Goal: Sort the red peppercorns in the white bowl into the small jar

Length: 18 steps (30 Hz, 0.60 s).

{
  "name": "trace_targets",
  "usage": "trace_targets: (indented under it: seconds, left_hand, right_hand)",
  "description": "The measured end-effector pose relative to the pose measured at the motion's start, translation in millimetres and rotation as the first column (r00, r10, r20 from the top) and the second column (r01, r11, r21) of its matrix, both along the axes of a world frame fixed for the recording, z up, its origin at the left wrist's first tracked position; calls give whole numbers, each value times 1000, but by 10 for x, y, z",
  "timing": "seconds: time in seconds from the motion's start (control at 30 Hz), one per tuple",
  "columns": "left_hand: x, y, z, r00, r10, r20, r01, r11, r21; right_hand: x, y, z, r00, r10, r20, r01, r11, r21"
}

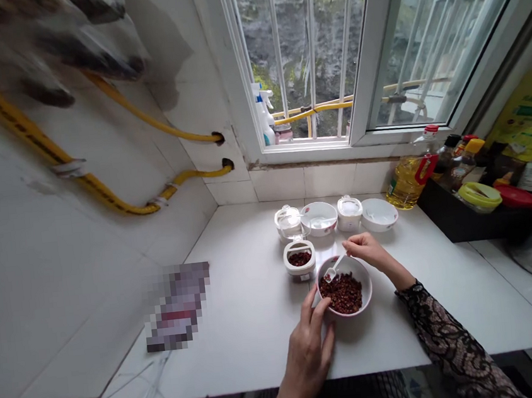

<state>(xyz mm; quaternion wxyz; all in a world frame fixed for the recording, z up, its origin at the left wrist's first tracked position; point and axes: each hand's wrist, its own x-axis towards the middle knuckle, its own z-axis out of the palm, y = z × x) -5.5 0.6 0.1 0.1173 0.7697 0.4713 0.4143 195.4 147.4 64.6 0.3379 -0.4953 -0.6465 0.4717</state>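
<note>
The white bowl point(364, 277) stands near the front edge of the white countertop point(251, 327) and contains dark-red peppercorns point(345, 297). The left hand point(307, 346) holds the bowl at its near-left side, fingers spread along the wall and rim. The right hand point(366, 249) pinches the handle of a small white scoop point(332, 272) between thumb and fingers; the scoop's head is inside the bowl, above the peppercorns.

Just beside the bowl, at upper left, an uncovered white jar point(295, 274) contains similar peppercorns; its small label is too small to read. Behind stand, left to right: a lidded canister point(289, 223), a white bowl with a floral mark point(320, 226), a second canister point(350, 214) and another white bowl point(380, 217).

Farther right, a red-capped oil bottle point(406, 183) stands beside a black bin point(458, 220) of condiments. The print on the yellow-green packet point(523, 115) and the yellow hose point(104, 194) is illegible.
</note>
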Motion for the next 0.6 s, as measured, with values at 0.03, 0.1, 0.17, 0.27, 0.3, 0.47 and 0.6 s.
trace_targets:
  seconds: [0.03, 0.1, 0.17, 0.27, 0.3, 0.47, 0.6]
  left_hand:
    - [1, -4, 16, 1000, -1, 9, 1, 1000, -9]
    - [7, -14, 52, 1000, 2, 21, -1, 1000, -21]
    - [10, -19, 91, 1000, 0, 23, 1, 999, -32]
    - [1, -1, 143, 1000, 8, 5, -7, 999, -36]
    - [-7, 12, 157, 1000, 13, -7, -13, 1000, -28]
    - [-57, 104, 193, 998, 17, -55, -16, 1000, 13]
    - [-88, 141, 174, 998, -3, -58, 5, 999, 33]
  right_hand:
    - [-3, -1, -1, 1000, -10, -6, 10, 1000, -18]
    - [0, -7, 0, 1000, -26, -14, 25, 999, -45]
    - [8, -16, 16, 999, -25, -24, 23, 997, -67]
    - [11, -37, 72, 999, -1, -33, -2, 994, -110]
    - [7, -45, 96, 999, 1, -34, -5, 993, -120]
    - [-27, -89, 176, 997, -48, -66, 39, 991, -125]
    - [-85, -120, 169, 980, -158, -123, 150, 986, -74]
